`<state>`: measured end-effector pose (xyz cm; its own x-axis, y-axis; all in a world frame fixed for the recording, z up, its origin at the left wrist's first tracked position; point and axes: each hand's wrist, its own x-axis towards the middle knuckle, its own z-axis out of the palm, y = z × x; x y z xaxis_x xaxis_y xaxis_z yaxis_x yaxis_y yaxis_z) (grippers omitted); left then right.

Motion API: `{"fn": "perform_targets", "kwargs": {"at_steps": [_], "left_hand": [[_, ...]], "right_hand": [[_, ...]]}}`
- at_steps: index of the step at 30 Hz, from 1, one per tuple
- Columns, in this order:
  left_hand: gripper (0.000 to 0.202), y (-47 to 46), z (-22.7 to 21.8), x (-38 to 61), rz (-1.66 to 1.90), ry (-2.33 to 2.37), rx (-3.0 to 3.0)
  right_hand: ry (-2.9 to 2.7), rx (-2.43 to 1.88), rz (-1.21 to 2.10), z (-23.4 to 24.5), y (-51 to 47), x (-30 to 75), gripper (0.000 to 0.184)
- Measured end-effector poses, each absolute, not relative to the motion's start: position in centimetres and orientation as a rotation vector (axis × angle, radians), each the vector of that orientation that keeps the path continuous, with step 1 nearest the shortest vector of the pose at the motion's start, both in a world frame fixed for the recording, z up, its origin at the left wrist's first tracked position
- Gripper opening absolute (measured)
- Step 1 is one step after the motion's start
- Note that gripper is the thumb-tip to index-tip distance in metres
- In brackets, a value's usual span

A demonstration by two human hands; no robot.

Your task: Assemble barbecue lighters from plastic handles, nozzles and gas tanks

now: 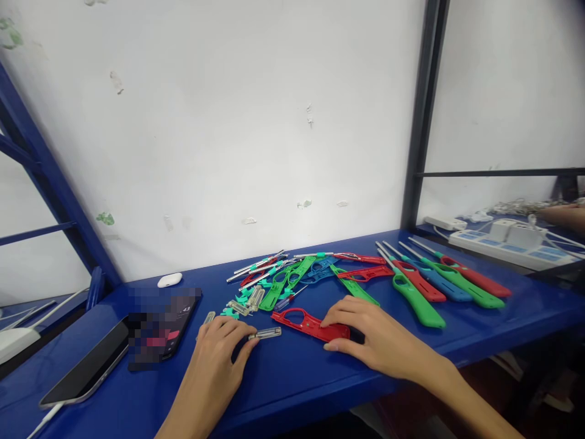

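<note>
My left hand (223, 347) is closed, thumb and fingers pinching the near end of a small clear fuel tank (269, 333) just above the blue table. My right hand (370, 335) grips the handle end of a red lighter shell half (304, 323), its hollow inner side facing up and its trigger loop pointing left. Beyond my left hand lie more clear fuel tanks (257, 299) and small turquoise plastic parts (230, 313). A green shell half (274, 294) and a screwdriver-like blue-handled tool (284, 302) lie behind the red one.
Several whole long-necked lighters (418, 303) lie in a row on the right. Metal rods with wires (256, 266) are heaped at the back. Two phones (91, 366) and a white earbud case (169, 280) occupy the left. A power strip (503, 247) sits beyond the dark post (423, 122).
</note>
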<state>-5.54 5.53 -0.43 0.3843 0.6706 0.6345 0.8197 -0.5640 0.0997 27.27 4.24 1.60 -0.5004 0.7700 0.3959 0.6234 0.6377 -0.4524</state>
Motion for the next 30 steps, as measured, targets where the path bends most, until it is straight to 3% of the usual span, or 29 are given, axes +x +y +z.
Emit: {"fn": "perform_targets", "kwargs": {"at_steps": [30], "left_hand": [[0.022, 5.28, -0.23, -5.37, -0.959, -1.41, -2.501]], "right_hand": [[-2.295, -1.087, 0.299, 1.61, 4.35, 27.12, 0.03]]}}
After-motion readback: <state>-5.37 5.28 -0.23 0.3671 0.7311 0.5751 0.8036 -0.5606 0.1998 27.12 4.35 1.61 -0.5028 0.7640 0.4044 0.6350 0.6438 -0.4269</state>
